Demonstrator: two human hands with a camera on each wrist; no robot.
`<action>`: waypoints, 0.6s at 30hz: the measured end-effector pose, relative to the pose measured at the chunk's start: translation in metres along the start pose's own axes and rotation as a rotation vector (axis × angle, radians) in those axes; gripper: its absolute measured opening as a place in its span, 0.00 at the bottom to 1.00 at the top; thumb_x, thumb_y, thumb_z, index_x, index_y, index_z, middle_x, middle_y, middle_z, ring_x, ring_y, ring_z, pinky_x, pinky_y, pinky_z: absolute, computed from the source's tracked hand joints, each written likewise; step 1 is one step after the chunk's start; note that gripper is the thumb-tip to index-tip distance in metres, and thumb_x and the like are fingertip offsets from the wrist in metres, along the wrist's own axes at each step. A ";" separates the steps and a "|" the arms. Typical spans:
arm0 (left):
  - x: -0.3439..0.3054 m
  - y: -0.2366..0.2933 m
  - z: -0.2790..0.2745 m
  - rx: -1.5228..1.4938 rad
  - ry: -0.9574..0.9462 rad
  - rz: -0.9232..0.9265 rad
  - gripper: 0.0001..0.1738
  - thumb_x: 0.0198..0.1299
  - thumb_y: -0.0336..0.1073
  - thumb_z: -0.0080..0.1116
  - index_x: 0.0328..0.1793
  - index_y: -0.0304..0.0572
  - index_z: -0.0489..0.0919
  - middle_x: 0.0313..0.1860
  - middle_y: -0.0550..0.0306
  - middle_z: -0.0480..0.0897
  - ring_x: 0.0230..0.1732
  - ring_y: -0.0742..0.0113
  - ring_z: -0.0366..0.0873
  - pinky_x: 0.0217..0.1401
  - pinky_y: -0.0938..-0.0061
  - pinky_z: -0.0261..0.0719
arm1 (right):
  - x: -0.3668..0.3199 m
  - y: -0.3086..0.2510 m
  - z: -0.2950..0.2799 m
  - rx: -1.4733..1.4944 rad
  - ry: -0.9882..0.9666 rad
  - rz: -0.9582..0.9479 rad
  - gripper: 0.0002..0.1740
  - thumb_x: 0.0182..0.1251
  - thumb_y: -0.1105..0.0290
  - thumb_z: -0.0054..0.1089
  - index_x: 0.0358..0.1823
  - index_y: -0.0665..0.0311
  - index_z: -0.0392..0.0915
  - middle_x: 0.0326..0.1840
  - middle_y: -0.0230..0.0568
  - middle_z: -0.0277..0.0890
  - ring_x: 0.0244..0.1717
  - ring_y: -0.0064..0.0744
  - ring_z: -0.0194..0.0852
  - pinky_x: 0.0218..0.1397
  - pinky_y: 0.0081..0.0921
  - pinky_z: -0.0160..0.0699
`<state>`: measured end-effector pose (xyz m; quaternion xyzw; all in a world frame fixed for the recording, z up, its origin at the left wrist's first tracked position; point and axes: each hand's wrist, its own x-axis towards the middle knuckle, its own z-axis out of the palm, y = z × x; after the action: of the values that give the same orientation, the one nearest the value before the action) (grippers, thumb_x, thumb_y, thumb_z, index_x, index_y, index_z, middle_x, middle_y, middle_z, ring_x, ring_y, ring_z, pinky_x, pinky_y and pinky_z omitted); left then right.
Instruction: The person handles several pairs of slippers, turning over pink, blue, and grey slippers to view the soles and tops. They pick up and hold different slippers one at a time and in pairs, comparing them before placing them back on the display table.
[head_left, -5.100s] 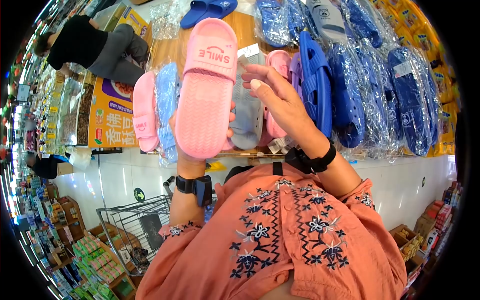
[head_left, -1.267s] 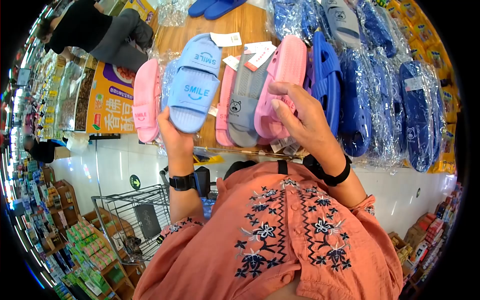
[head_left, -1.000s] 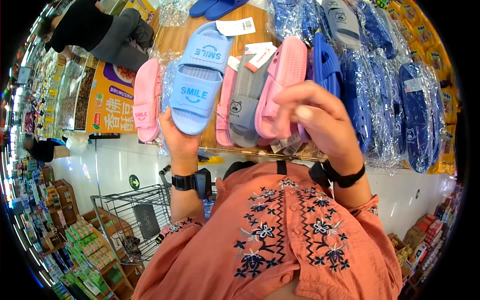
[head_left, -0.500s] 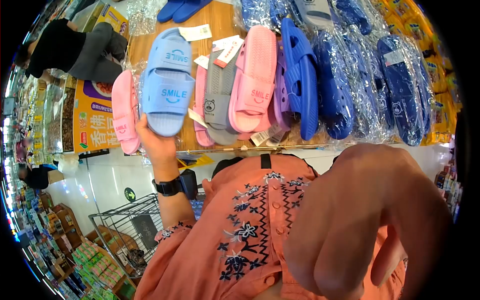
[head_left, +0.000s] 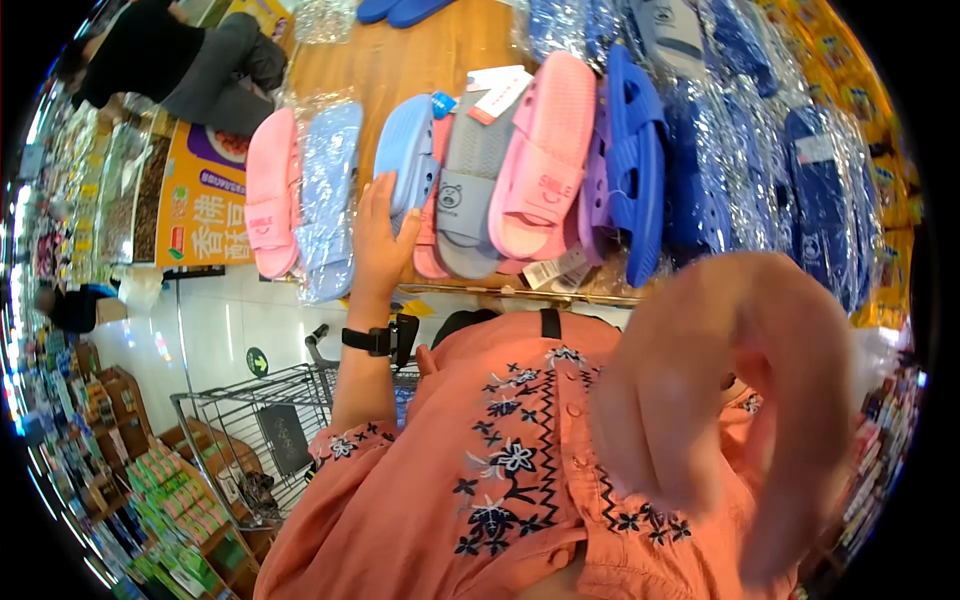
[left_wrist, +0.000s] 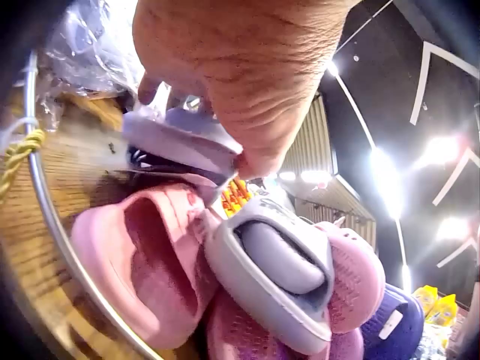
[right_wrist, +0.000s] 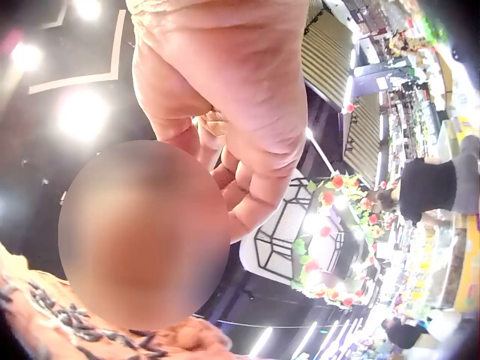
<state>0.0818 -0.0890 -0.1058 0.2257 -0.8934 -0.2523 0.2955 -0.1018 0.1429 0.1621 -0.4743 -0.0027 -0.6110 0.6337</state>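
My left hand [head_left: 386,240] holds the near end of light blue slippers [head_left: 404,140], fingers on their left side and thumb on the right. They stand on edge at the table's front, beside a pink slipper [left_wrist: 142,262] and a grey bear slipper [head_left: 466,190]. The left wrist view shows the same slippers [left_wrist: 180,142], pale in the bright light, under the hand. Close to the head camera, blurred, my right hand [head_left: 725,385] is raised with loosely bent fingers and nothing in them. In the right wrist view, its fingers [right_wrist: 251,195] bend beside the blurred face area.
The wooden table [head_left: 440,40] bears wrapped light blue slippers [head_left: 330,200], a pink SMILE slipper [head_left: 545,160] and dark blue pairs [head_left: 635,165], several in plastic. A metal rail [head_left: 520,293] runs along its front. A shopping cart [head_left: 265,430] stands lower left; another person [head_left: 185,65] is beyond.
The left hand earlier held up a pink slipper, then blue SMILE slippers; these are now lowered beside the grey slipper. The right hand left the pink slipper and rose towards the head.
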 end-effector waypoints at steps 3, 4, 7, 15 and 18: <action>0.004 -0.014 -0.012 0.028 -0.018 -0.020 0.31 0.70 0.43 0.62 0.74 0.34 0.73 0.71 0.31 0.75 0.73 0.32 0.70 0.79 0.49 0.65 | -0.012 0.017 -0.022 -0.076 0.188 -0.011 0.11 0.76 0.70 0.56 0.51 0.66 0.83 0.37 0.52 0.81 0.33 0.44 0.83 0.42 0.40 0.89; 0.006 -0.005 -0.019 -0.038 -0.015 -0.090 0.32 0.70 0.44 0.63 0.74 0.33 0.74 0.70 0.31 0.76 0.73 0.34 0.71 0.78 0.51 0.66 | -0.017 0.021 -0.030 -0.109 0.247 0.012 0.13 0.76 0.69 0.55 0.53 0.69 0.81 0.36 0.51 0.81 0.32 0.44 0.83 0.41 0.41 0.90; 0.010 0.004 -0.035 -0.116 -0.059 -0.201 0.32 0.70 0.44 0.64 0.73 0.32 0.73 0.70 0.31 0.76 0.72 0.35 0.72 0.76 0.53 0.69 | -0.023 0.030 -0.042 -0.241 0.383 0.076 0.22 0.76 0.66 0.51 0.61 0.80 0.74 0.34 0.44 0.81 0.35 0.36 0.83 0.44 0.35 0.86; 0.002 -0.006 -0.035 0.033 -0.026 -0.073 0.32 0.65 0.36 0.66 0.73 0.31 0.72 0.69 0.33 0.76 0.69 0.35 0.73 0.73 0.52 0.71 | -0.032 0.051 -0.062 -0.337 0.623 0.253 0.23 0.76 0.64 0.51 0.65 0.71 0.76 0.35 0.38 0.80 0.36 0.28 0.82 0.45 0.24 0.77; 0.000 -0.003 -0.016 0.126 -0.028 -0.016 0.33 0.62 0.33 0.66 0.73 0.32 0.71 0.69 0.34 0.75 0.69 0.33 0.72 0.73 0.49 0.71 | -0.031 0.060 -0.066 -0.326 0.648 0.304 0.22 0.77 0.64 0.51 0.65 0.71 0.76 0.36 0.38 0.80 0.37 0.28 0.82 0.45 0.23 0.76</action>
<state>0.0930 -0.0963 -0.0962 0.2473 -0.9096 -0.2012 0.2662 -0.1010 0.1150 0.0716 -0.3465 0.3649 -0.6206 0.6014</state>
